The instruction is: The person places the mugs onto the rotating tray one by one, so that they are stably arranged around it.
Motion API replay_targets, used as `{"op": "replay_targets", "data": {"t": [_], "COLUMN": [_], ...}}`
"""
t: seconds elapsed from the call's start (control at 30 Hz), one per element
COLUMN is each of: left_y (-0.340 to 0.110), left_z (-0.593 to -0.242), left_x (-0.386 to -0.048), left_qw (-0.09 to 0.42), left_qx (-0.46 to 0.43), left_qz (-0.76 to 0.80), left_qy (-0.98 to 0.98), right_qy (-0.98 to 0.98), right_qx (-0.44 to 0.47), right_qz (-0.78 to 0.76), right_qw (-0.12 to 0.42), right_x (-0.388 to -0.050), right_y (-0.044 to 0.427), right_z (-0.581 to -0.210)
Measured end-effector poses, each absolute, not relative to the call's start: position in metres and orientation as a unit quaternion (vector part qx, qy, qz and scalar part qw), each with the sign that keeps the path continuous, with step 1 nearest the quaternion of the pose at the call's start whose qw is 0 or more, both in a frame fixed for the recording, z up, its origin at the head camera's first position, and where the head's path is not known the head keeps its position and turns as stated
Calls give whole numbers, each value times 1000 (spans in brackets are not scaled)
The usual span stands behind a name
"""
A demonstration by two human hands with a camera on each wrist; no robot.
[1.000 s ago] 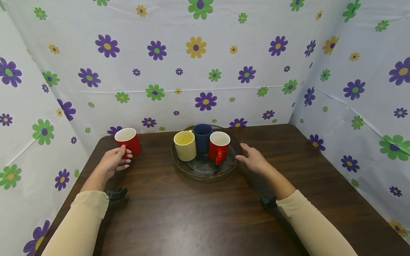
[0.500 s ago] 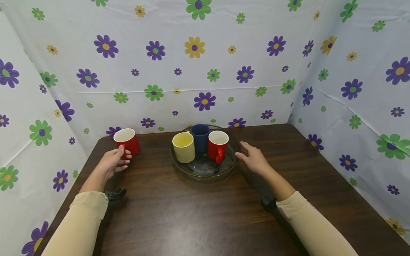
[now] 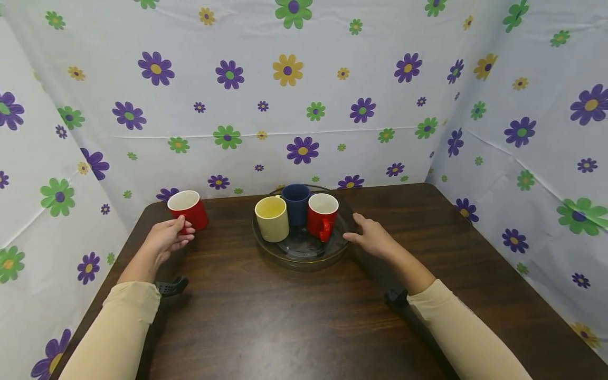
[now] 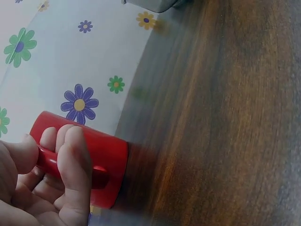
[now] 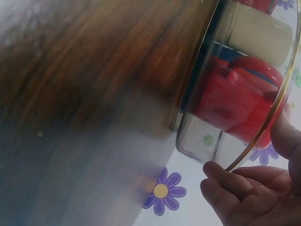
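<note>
At the table's far left stands a red mug [image 3: 195, 214] with a white inside. My left hand [image 3: 166, 237] grips its handle [image 4: 49, 162], fingers curled round and thumb pressed on it. A round clear glass dish [image 3: 304, 257] with a gold-edged rim sits at the back middle. In it stand a yellow mug [image 3: 273, 221], a dark blue mug [image 3: 298, 207] and a second red mug [image 3: 323, 216], whose handle faces me. My right hand [image 3: 375, 237] holds the dish's right rim, thumb over the edge and fingers outside, as the right wrist view shows.
The dark wooden table [image 3: 266, 327] runs back to a white flower-printed cloth [image 3: 256, 116] that hangs behind and along both sides. Dark bands [image 3: 173, 286] are worn on both wrists.
My right hand has moved slightly left, and its thumb now lies over the dish's rim. The left hand stays on the red mug's handle. The mugs and dish have not visibly moved.
</note>
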State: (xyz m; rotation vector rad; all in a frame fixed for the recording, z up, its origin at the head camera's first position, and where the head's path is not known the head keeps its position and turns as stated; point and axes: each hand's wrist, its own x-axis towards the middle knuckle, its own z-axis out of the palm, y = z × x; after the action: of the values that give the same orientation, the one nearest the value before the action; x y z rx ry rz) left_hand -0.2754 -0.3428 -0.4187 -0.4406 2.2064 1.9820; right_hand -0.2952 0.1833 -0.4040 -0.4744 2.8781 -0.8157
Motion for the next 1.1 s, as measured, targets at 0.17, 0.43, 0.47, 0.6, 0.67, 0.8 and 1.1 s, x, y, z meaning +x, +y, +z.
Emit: {"op": "replay_targets", "data": {"t": [0.17,0.43,0.47,0.6,0.67,0.8,1.1], "left_y": [-345,-350,-350,-351,-351,-350,-343], "left_z": [-419,-425,-425,-426,-426,-424,-403], "left_x": [-273,-270,-270,-267,-267,-264,-249], "left_qw": [48,26,26,24,24,26,35], "left_qx": [-137,-121,-116,-100,-97,-95,-53], "left_qz": [671,691,695,692,683,662,651], "left_qy": [727,712,710,715,724,743,756], "right_qy": [949,950,951,951,950,950,950], "right_qx": [-153,-159,-161,-164,-163,-160,-163], "right_qz": [-268,-259,-257,-255,-257,-260,-258], "right_qw": [67,66,65,65,66,68,67], "right_x": [-297,-296,-297,-298,-298,-298,-297], "right_y": [182,181,182,182,183,183,184], "right_z": [-402,-400,-400,-401,-401,-400,-400]}}
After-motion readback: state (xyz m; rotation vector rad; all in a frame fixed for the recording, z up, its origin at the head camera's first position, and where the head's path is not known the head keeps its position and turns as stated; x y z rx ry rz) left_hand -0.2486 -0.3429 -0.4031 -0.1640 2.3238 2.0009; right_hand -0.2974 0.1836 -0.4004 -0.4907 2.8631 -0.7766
